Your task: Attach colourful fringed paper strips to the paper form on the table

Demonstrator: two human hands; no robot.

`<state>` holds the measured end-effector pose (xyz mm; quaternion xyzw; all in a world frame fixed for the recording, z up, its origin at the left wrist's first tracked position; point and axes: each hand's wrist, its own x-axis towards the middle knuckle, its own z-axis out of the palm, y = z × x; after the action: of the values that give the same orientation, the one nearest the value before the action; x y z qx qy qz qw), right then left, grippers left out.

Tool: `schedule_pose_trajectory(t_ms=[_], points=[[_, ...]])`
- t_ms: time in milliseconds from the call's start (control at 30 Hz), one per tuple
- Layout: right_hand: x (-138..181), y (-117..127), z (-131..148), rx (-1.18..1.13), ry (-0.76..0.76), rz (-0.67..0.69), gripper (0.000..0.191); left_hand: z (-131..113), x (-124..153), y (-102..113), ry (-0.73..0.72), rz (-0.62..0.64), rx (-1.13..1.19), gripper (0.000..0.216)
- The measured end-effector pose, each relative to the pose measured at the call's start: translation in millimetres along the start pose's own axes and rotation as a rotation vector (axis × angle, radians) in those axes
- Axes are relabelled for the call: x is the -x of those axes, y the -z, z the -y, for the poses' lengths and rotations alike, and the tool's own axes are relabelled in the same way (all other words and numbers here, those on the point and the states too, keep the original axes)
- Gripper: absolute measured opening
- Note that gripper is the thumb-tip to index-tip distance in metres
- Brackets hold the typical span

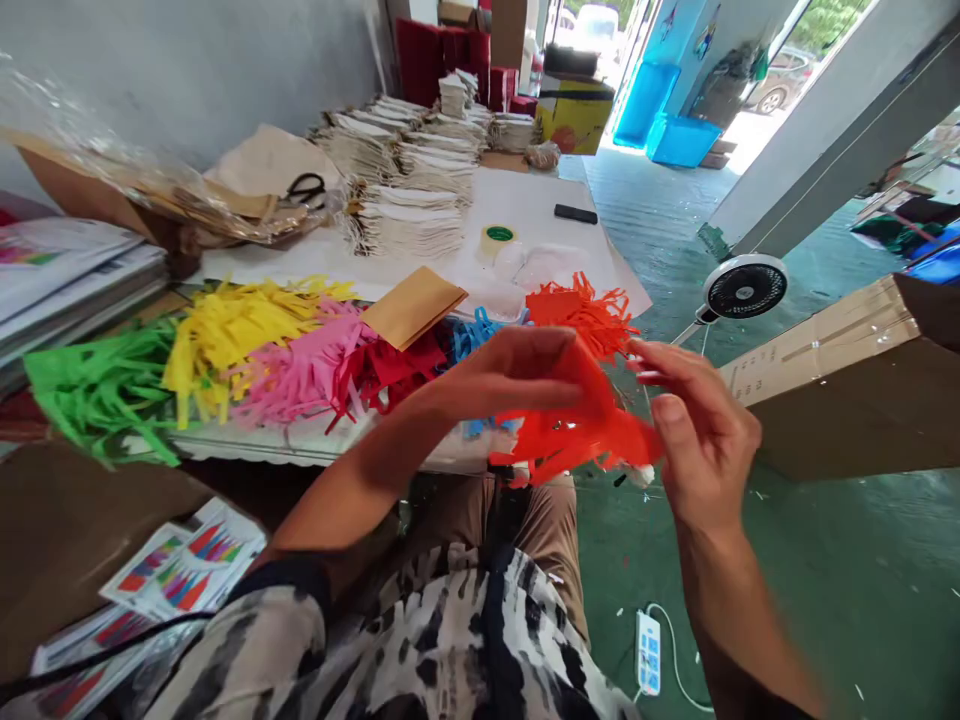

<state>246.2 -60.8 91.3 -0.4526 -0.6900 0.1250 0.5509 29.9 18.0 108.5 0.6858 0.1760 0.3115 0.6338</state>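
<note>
Pinching orange-red fringed paper (571, 438), centre-right of frame, in left hand (510, 375); holding right hand (709, 440) with fingers apart; possibly risking tearing through tugging.

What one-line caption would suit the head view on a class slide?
Left hand and right hand at a red-orange fringe; green fringe, yellow fringe and pink fringe on the table.

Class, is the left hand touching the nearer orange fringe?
Touching. The head view shows the left hand holding the nearer orange fringe by its upper part.
</note>
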Motion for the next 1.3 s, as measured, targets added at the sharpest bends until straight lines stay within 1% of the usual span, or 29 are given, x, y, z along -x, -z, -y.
schedule_pose_trajectory(t_ms=[67,133,167,200,233,267,300,333,367,433,467,500,533,567,600,667,733,833,900,967,1067,1167,1233,1300], points=[[9.1,6.9,3.8,-0.067,-0.031,0.133,0.057,-5.0,19.8,-2.3,0.18,0.245,0.144,0.035],[21.6,8.3,3.5,-0.217,-0.097,0.384,0.074,-3.6,38.0,-8.1,0.3,0.442,0.253,0.034],[29.5,7.1,2.0,-0.308,-0.151,0.516,0.077,-0.2,46.0,-11.4,0.338,0.512,0.304,0.033],[38.3,4.8,-0.3,-0.393,-0.213,0.626,0.074,4.7,52.9,-14.1,0.365,0.558,0.353,0.033],[47.5,2.0,-3.3,-0.466,-0.282,0.701,0.064,10.7,58.5,-15.6,0.383,0.579,0.393,0.034],[56.3,-1.0,-6.9,-0.524,-0.354,0.743,0.051,17.4,62.7,-15.2,0.396,0.579,0.415,0.036],[64.0,-3.8,-11.1,-0.567,-0.429,0.753,0.041,24.6,65.4,-12.8,0.403,0.567,0.407,0.039],[69.9,-6.3,-16.0,-0.588,-0.502,0.751,0.038,32.3,66.6,-8.4,0.403,0.54,0.358,0.042],[73.3,-8.7,-21.5,-0.582,-0.571,0.748,0.04,41.0,66.3,-2.2,0.391,0.494,0.264,0.043],[72.6,-13.9,-34.6,-0.482,-0.676,0.748,0.041,62.6,62.8,12.8,0.317,0.336,-0.046,0.044],[69.1,-17.3,-42.3,-0.399,-0.696,0.754,0.041,75.8,60.4,20.4,0.254,0.217,-0.241,0.045],[64.4,-21.6,-50.6,-0.307,-0.692,0.761,0.04,90.3,58.1,27.5,0.17,0.083,-0.454,0.044],[59.3,-26.9,-59.4,-0.216,-0.668,0.773,0.039,105.4,56.3,34.0,0.079,0.003,-0.666,0.04],[54.3,-33.0,-68.3,-0.134,-0.629,0.788,0.038,120.1,55.1,39.9,0.033,-0.035,-0.843,0.038],[50.0,-39.6,-77.2,-0.065,-0.582,0.808,0.036,133.6,54.5,45.6,0.051,-0.05,-0.978,0.04],[44.1,-53.2,-93.2,0.034,-0.506,0.862,0.031,153.4,54.1,58.6,0.112,-0.007,-1.126,0.049],[40.6,-65.3,-105.5,0.101,-0.463,0.919,0.029,162.7,52.6,75.7,0.136,0.06,-1.169,0.052],[34.7,-78.0,-116.0,0.17,-0.439,0.953,0.029,164.7,45.6,107.7,0.082,0.111,-1.141,0.05],[28.6,-82.8,-118.5,0.191,-0.43,0.952,0.028,165.2,38.6,127.1,0.053,0.116,-1.103,0.048],[21.2,-84.7,-118.6,0.176,-0.418,0.962,0.029,166.8,32.0,139.3,0.038,0.101,-1.071,0.046],[10.4,-82.5,-116.0,0.048,-0.406,0.979,0.032,166.6,26.9,140.6,-0.041,0.024,-0.963,0.046],[2.9,-78.0,-114.7,-0.128,-0.432,0.947,0.033,156.8,28.9,130.7,-0.228,-0.137,-0.839,0.044],[1.2,-77.1,-116.8,-0.173,-0.436,0.906,0.032,146.3,32.1,124.3,-0.347,-0.256,-0.925,0.04],[2.3,-78.9,-121.3,-0.174,-0.416,0.868,0.031,136.0,34.6,119.3,-0.416,-0.315,-1.13,0.036]])
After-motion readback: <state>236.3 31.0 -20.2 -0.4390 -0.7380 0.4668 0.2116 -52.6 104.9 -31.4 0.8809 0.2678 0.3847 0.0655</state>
